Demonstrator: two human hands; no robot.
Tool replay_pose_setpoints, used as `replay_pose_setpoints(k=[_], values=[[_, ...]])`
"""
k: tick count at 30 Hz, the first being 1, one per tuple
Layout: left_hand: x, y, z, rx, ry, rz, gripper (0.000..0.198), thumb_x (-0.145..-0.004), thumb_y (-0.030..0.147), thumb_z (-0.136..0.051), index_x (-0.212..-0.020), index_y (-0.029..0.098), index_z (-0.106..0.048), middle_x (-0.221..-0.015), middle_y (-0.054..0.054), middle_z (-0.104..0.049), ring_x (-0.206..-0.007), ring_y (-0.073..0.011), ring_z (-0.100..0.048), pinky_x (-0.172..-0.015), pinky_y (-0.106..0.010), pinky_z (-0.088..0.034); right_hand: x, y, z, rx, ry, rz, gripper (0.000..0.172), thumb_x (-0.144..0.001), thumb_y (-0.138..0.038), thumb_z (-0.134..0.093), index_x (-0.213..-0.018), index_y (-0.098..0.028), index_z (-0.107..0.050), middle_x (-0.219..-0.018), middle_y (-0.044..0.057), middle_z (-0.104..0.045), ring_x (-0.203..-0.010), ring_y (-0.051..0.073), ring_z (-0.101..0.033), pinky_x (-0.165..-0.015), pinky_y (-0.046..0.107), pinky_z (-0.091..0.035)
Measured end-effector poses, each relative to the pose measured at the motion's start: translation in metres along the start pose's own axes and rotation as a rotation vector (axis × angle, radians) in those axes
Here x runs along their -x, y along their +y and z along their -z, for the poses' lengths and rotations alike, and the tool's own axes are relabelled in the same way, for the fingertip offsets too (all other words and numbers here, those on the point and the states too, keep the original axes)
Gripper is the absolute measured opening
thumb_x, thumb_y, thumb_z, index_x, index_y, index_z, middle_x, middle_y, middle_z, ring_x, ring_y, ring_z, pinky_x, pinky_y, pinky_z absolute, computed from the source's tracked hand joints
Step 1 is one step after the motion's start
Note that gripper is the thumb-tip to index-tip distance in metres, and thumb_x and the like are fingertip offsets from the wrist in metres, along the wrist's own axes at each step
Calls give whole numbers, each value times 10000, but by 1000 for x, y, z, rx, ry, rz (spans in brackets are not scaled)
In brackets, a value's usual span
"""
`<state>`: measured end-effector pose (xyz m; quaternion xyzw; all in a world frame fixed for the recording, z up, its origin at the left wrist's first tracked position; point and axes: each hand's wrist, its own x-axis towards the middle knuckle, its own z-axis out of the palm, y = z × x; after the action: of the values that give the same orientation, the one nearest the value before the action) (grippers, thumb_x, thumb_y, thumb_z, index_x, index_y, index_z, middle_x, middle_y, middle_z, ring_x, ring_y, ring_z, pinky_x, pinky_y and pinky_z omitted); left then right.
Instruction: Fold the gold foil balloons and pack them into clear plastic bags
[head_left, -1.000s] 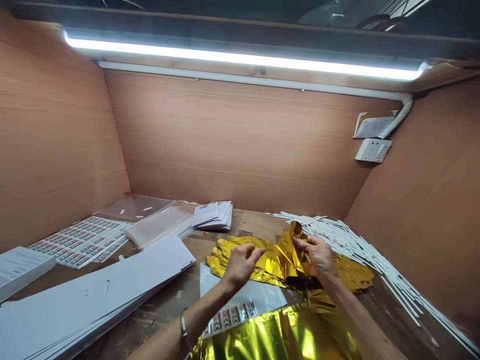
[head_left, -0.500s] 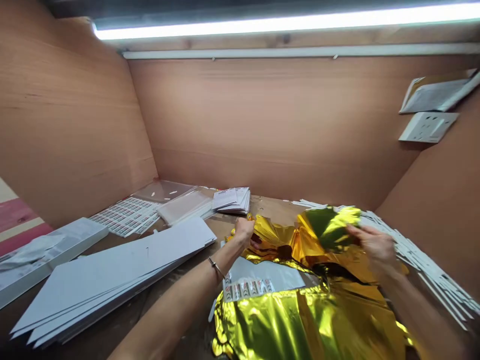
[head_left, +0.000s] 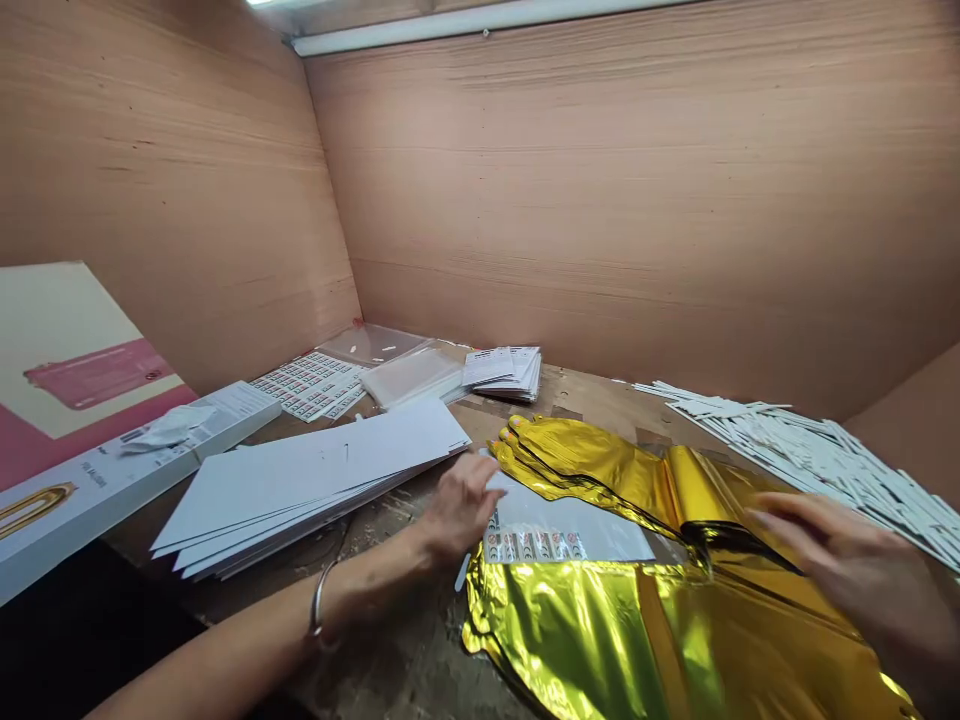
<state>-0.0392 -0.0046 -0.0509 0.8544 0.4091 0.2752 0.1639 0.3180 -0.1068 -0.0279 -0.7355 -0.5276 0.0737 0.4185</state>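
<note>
Hands apart and open, gripping nothing: the left hand (head_left: 457, 505) at the edge of a white printed sleeve (head_left: 562, 525), the right hand (head_left: 847, 570) above a gold foil balloon (head_left: 645, 640) spread on the wooden bench (head_left: 600, 400). Clear plastic bags (head_left: 412, 375) lie flat beyond.

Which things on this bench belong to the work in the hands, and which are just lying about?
Job: left hand, right hand, gold foil balloon, white printed card.
Lying about: white card stack, label sheets, clear bags, paper pile, white strips.
</note>
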Motion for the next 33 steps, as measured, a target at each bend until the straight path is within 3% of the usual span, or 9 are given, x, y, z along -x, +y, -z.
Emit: replay_pose_setpoints(k=[2,5,8,10,16,24,33], values=[[23,-5,0,-97,-158,-122,312,-827,281,-442,-1104,157,-514,-1205,-139,-468,-1171,-265,-356,-962,-441,-285,4,-46,-43,-96,-225,129,78,-590,-283,-665,-662,-254,-675,-752,72,-621,-689,197,-536,-642,323,-371],[41,-11,1,-169,-378,-196,432,-836,435,-406,-1222,243,-427,-1366,-137,-264,-1275,-330,-125,-971,-580,-124,16,-99,-108,-129,-507,302,126,-714,-275,-552,-726,-224,-667,-741,49,-590,-683,179,-530,-617,288,-383],[44,-12,4,-158,-469,-229,514,-813,543,-360,-1260,291,-376,-1418,-131,-102,-1278,-361,-23,-947,-622,-34,31,-124,-157,-20,-623,458,170,-759,-173,-482,-716,-186,-646,-729,43,-552,-663,146,-507,-601,255,-367],[44,-13,5,-135,-488,-230,601,-774,604,-361,-1284,286,-340,-1425,-133,-33,-1273,-372,13,-940,-627,5,39,-130,-175,59,-656,522,211,-775,-151,-459,-643,-172,-622,-713,37,-532,-645,129,-489,-588,237,-354],[45,-14,5,-71,-483,-238,650,-745,651,-334,-1286,290,-337,-1424,-124,20,-1273,-370,35,-934,-629,29,43,-130,-187,127,-674,560,256,-770,-115,-453,-574,-160,-612,-658,29,-530,-624,115,-479,-573,217,-335],[46,-16,3,-98,-446,-256,653,-745,653,-319,-1253,250,-393,-1418,-151,-21,-1273,-375,15,-935,-632,19,42,-139,-196,197,-647,431,141,-711,-118,-486,-603,-156,-567,-663,25,-545,-637,130,-494,-592,234,-327],[48,-16,3,-98,-414,-256,583,-762,621,-347,-1212,262,-438,-1423,-124,-63,-1277,-368,-4,-940,-631,14,49,-138,-194,108,-609,542,155,-790,-170,-449,-716,-188,-583,-652,4,-573,-625,130,-477,-614,242,-302]])
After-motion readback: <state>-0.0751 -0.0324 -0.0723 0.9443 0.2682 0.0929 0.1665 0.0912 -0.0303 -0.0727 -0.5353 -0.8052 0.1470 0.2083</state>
